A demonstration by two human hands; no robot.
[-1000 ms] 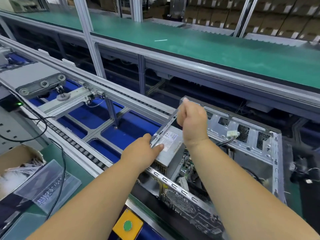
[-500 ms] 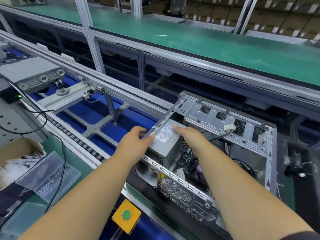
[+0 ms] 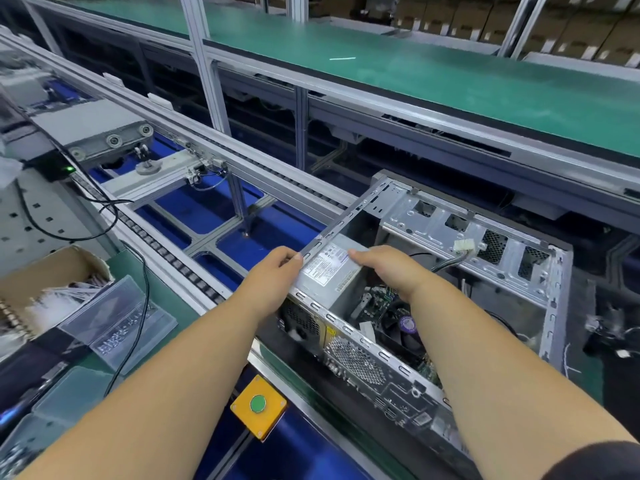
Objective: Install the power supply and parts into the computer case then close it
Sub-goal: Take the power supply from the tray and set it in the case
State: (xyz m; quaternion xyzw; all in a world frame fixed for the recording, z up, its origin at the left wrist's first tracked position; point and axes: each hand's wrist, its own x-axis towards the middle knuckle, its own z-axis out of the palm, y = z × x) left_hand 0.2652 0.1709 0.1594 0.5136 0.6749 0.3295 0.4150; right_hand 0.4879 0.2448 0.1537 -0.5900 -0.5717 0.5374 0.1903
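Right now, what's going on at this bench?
A person is fitting a power supply into an open computer case lying on its side on the assembly line. The left hand holds the case's metal edge beside the unit, and the right hand lies flat on the unit's top. The side panel is off, with the board and fan exposed.

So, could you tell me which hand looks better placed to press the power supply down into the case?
Probably the right hand: it lies flat on top of the power supply, fingers straight. The left hand pinches the case rail beside it.
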